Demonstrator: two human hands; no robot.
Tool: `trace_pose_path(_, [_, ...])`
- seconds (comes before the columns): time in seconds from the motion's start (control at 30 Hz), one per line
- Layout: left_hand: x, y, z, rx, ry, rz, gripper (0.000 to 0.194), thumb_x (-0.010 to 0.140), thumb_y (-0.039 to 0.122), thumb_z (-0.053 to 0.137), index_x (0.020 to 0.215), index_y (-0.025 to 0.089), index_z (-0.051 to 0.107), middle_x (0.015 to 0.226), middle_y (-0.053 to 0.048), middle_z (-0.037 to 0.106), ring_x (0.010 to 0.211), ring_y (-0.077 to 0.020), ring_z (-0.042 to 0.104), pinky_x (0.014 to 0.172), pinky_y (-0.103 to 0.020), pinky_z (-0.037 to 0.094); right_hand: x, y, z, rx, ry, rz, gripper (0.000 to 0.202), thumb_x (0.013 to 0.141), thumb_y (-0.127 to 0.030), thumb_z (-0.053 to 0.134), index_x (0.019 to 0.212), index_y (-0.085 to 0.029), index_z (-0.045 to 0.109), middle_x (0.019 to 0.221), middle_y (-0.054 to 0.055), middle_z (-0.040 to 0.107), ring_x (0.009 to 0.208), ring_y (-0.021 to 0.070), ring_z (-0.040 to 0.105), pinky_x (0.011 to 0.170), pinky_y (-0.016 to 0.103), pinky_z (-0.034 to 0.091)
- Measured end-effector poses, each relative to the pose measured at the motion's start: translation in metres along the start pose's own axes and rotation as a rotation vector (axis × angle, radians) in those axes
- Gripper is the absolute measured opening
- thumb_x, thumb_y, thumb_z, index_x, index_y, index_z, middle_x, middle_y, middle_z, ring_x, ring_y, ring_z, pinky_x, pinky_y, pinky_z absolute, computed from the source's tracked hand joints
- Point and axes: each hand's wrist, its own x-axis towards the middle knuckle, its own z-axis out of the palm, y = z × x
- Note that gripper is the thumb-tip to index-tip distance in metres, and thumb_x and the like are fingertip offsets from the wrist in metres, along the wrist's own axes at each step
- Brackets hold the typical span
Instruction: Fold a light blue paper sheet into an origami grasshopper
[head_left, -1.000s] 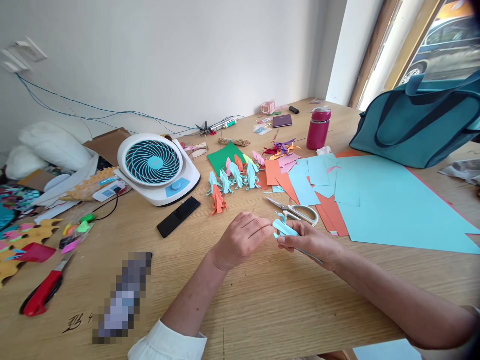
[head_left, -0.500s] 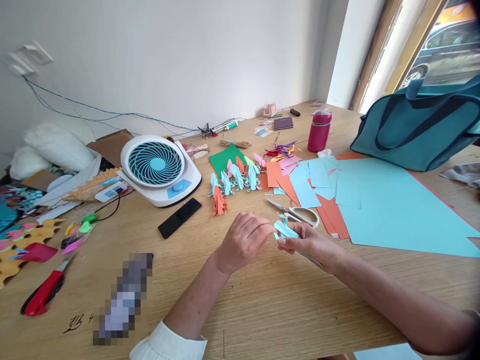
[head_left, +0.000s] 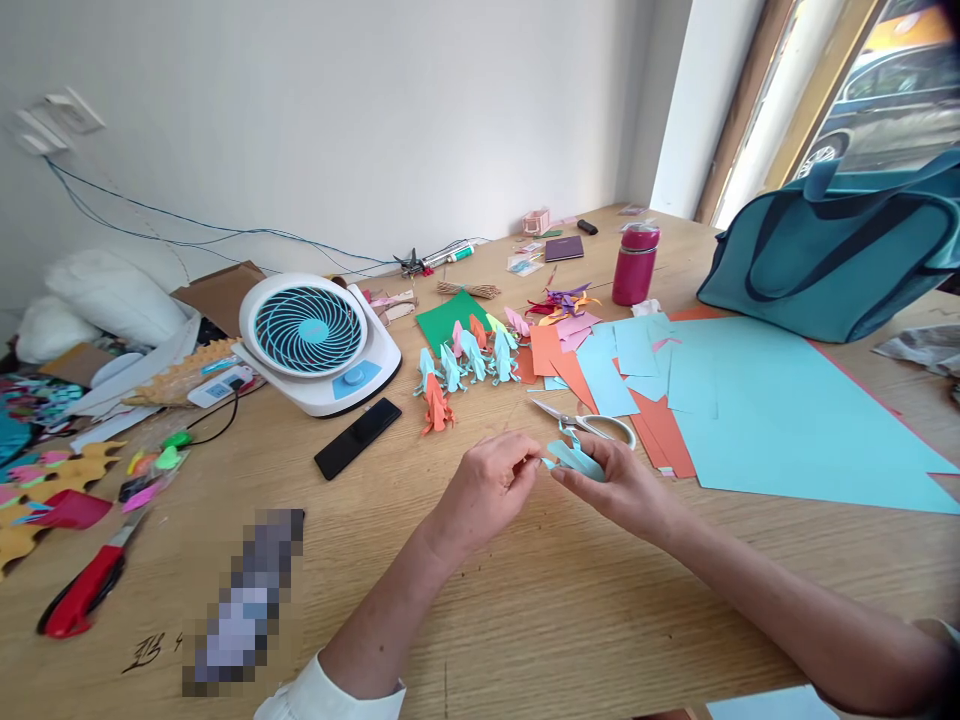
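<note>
A light-blue folded paper figure [head_left: 576, 460] is gripped by my right hand [head_left: 626, 492], thumb on its near side. My left hand [head_left: 489, 490] pinches a thin tip at the figure's left end, fingertips close to my right thumb. Just behind the figure lie scissors [head_left: 615, 430] with pale handles, partly covered by my right hand. Further back on the left stand several folded paper figures, light blue ones [head_left: 473, 355] and an orange one [head_left: 436, 404] in front, near a green sheet [head_left: 450, 318].
Light-blue sheets [head_left: 780, 420] and orange strips [head_left: 664, 432] cover the right side. A teal bag [head_left: 832, 260] and magenta bottle [head_left: 636, 265] stand behind. To the left are a white fan [head_left: 375, 360], black phone [head_left: 358, 438] and red-handled knife [head_left: 81, 595] on the wooden table [head_left: 540, 620].
My left hand has turned slightly and its fingertips have shifted a little down and left, now pinching the figure's tip. The figure is tilted a little differently in my right hand.
</note>
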Motion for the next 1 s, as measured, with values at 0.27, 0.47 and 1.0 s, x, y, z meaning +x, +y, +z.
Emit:
trace_pose_path(0.27, [0.000,0.002,0.001,-0.136,-0.003,-0.151,0.005,0.088,0.014,0.062,0.085,0.018,0.064,0.077,0.001,0.067,0.068,-0.0117,0.061,0.067,-0.023,0.047,-0.002,0.000,0.006,-0.219,0.139,-0.138,0.037,0.089,-0.039,0.058,0.067,-0.022,0.034,0.066,-0.003,0.035,0.062,0.0133,0.034,0.056,0.028,0.027])
trace_pose_path(0.47, [0.001,0.004,0.002,-0.181,0.004,-0.165,0.008,0.090,0.015,0.061,0.086,0.017,0.067,0.077,0.000,0.069,0.072,-0.0131,0.063,0.069,-0.024,0.048,-0.002,0.000,0.007,-0.109,0.108,-0.058,0.030,0.089,-0.044,0.059,0.074,-0.022,0.046,0.069,-0.002,0.041,0.064,0.0145,0.037,0.056,0.028,0.029])
trace_pose_path(1.0, [0.001,0.006,0.008,-0.242,0.064,-0.264,0.006,0.085,0.012,0.066,0.085,0.018,0.069,0.078,0.000,0.072,0.067,-0.0120,0.066,0.067,-0.022,0.052,0.001,-0.001,0.011,0.010,0.134,-0.007,0.039,0.082,-0.060,0.063,0.077,-0.022,0.057,0.068,-0.001,0.045,0.063,0.0158,0.038,0.055,0.028,0.030])
